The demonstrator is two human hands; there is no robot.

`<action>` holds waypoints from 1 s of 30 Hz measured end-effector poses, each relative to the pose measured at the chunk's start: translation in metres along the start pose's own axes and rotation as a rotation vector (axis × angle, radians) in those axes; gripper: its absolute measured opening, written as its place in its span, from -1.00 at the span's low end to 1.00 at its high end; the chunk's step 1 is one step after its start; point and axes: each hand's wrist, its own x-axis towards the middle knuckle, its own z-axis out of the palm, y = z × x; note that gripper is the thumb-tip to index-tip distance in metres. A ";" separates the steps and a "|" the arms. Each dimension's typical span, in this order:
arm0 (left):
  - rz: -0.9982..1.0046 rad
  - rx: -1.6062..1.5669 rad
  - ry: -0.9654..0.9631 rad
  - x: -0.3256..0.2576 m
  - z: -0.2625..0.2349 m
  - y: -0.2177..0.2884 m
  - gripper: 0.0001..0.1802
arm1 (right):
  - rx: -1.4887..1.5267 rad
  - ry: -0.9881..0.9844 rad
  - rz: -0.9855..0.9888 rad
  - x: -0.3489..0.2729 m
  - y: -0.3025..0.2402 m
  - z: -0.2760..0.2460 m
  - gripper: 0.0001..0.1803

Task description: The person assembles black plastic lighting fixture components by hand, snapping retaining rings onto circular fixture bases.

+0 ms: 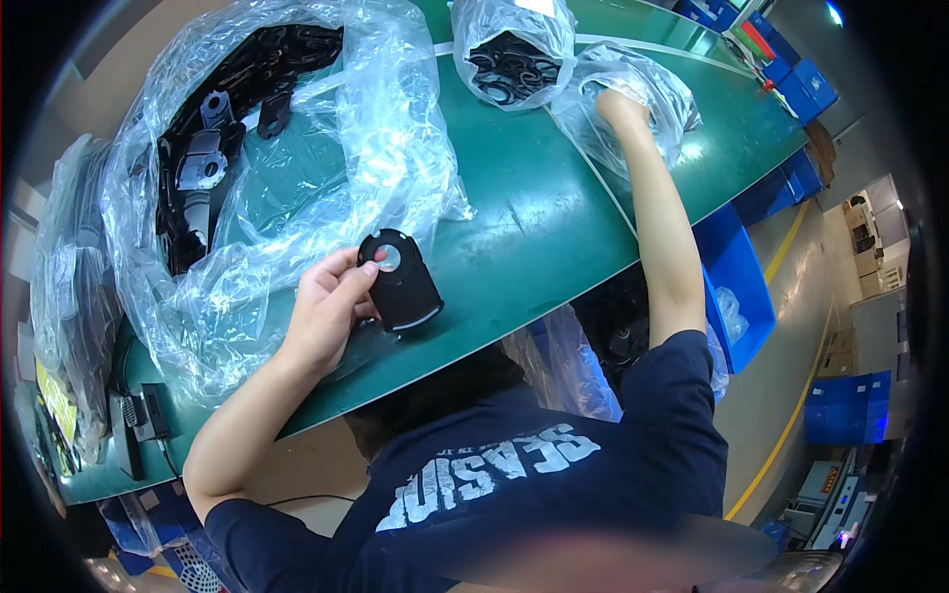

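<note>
My left hand (pixel 328 304) is closed on a flat black part (pixel 405 299) with a rounded end and a round hole, held tilted above the front of the green table. Thumb and fingers pinch it beside the hole. My right hand (pixel 623 109) reaches far out to a clear plastic bag (pixel 674 97) at the back right. Its fingers are down in the bag's mouth and hidden, so what they touch does not show. Left of that bag stands another clear bag (pixel 465 22) full of black ring-shaped pieces (pixel 509 67).
A large open plastic bag (pixel 400 128) with many black parts (pixel 205 170) covers the left of the green table (pixel 514 222). Further left lie more wrapped bags (pixel 74 267) and a small black device (pixel 148 413) with a cable. A blue bin (pixel 756 296) stands beyond the right table edge.
</note>
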 end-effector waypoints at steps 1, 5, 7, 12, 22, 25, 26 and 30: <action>0.004 0.000 -0.033 0.001 -0.003 -0.003 -0.77 | 0.001 0.001 0.001 0.009 0.004 0.004 -0.57; 0.023 0.076 -0.071 0.000 -0.007 -0.007 -0.74 | -0.020 0.198 -0.018 0.017 0.022 0.032 -0.52; 0.014 0.082 -0.084 0.001 -0.006 -0.006 -0.73 | 0.040 0.255 -0.149 0.049 0.049 0.060 -0.61; 0.028 0.124 -0.079 0.001 -0.007 -0.004 -0.71 | 0.005 0.104 -0.068 0.040 0.041 0.046 -0.60; 0.015 0.166 -0.142 -0.003 -0.009 -0.003 -0.71 | 0.254 0.105 -0.192 0.025 0.039 0.030 -0.54; 0.016 0.168 -0.146 -0.003 -0.008 -0.002 -0.72 | 0.197 0.140 -0.186 0.015 0.038 0.021 -0.49; 0.020 0.191 -0.157 -0.003 -0.008 -0.001 -0.72 | 0.237 0.232 -0.218 0.014 0.040 0.023 -0.47; 0.029 0.204 -0.185 -0.003 -0.009 0.000 -0.72 | 0.242 0.345 -0.270 0.028 0.043 0.038 -0.34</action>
